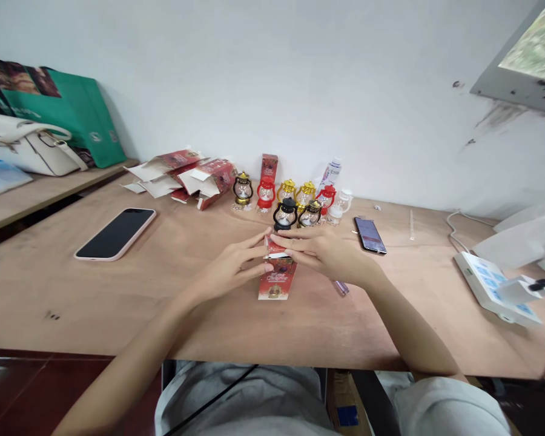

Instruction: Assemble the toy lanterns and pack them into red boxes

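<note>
A small red printed box [276, 284] stands upright on the table in front of me, its top flap partly raised with a white edge showing. My left hand [231, 266] grips the box's upper left side, thumb at the front and fingers along the top. From the right, my right hand [329, 249] holds the top, its fingers laid over the flap. Just behind are small lanterns: a black lantern [285, 215], a black-and-gold lantern [309, 215], a red lantern [266, 192] and several others in gold, red and white. What is inside the box is hidden.
Unfolded red boxes [186, 172] lie at the back left; a closed red box [269, 166] stands by the wall. A pink-edged phone [117, 235] lies left, a second phone [370, 235] right. A power strip [495, 287] with a plug sits far right. A bottle [331, 172] stands behind the lanterns.
</note>
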The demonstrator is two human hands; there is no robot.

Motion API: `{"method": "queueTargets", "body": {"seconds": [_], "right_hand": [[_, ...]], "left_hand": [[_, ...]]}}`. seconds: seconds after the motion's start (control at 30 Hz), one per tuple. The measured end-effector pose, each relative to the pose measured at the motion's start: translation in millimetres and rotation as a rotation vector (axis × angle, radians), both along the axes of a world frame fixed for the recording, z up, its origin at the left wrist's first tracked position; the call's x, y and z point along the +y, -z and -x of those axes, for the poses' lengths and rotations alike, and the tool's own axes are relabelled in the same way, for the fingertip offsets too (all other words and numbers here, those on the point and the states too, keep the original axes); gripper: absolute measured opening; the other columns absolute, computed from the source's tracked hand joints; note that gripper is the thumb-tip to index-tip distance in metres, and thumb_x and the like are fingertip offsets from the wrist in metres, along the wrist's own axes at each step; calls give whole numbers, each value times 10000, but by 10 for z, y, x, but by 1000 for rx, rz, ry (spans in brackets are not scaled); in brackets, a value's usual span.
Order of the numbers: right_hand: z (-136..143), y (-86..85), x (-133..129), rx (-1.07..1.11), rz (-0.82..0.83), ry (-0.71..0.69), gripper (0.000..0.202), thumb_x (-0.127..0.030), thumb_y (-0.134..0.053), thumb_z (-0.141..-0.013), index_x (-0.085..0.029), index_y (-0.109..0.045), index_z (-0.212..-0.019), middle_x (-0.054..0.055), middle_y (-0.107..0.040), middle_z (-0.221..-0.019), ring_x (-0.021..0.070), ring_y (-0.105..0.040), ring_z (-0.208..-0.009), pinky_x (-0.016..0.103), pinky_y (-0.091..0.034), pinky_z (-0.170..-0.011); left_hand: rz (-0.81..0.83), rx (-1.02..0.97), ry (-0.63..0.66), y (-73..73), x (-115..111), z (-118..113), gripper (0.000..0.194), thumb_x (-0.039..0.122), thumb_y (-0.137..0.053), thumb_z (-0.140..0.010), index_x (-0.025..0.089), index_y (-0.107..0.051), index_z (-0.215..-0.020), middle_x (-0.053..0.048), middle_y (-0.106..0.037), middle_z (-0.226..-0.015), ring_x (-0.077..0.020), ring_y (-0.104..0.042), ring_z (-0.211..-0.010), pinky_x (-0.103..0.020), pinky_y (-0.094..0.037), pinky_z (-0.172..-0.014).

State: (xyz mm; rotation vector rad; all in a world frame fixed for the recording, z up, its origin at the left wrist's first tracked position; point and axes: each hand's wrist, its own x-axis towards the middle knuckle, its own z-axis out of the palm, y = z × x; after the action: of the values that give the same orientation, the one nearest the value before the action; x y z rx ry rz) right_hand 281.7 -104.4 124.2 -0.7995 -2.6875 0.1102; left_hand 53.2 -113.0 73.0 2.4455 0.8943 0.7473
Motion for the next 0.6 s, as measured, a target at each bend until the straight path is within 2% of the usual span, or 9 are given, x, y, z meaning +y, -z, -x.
{"method": "queueTargets", "body": {"seconds": [0.2, 0.37, 0.47, 0.6], "right_hand": [[41, 65, -95, -52, -40, 75, 392, -282, -392, -959, -214, -496, -1331, 87, -522, -1362, 244, -576, -1175, 436, -496, -973], [2, 107, -228, -61, -24, 45, 509, -424, -439, -931, -218, -407, -1395, 103, -404, -1453, 256, -438, -1312, 450, -436, -1045], [2, 119, -243, -38, 23, 52, 465, -379, -372, -962, -218, -403, -1397, 83, -398, -1460, 226, -414, -1331, 429, -396, -1083], [18, 118, -197, 46, 94, 73, 415, -314, -321, -982, -239, -429, -1376, 42, -450, -1429, 182, -464, -1292, 384, -402, -1081]], "left_hand": [[42, -20, 16, -9, 5, 11, 416, 443, -427, -931, 309, -508, -1316, -5, -302, -1511, -232, -394, -1334, -368, -359, -1095], [158, 42, 152, 2, 25, 113, 560, 426, -486, -911, 306, -319, -1431, -6, -222, -1538, -220, -249, -1405, -396, -250, -1157], [179, 85, 157, 28, 39, 147, 603, 431, -480, -913, 303, -250, -1456, -6, -199, -1544, -212, -204, -1420, -404, -205, -1174], [121, 46, 129, 59, 46, 128, 544, 429, -425, -938, 307, -278, -1447, -1, -237, -1536, -205, -268, -1400, -383, -236, -1168]]}}
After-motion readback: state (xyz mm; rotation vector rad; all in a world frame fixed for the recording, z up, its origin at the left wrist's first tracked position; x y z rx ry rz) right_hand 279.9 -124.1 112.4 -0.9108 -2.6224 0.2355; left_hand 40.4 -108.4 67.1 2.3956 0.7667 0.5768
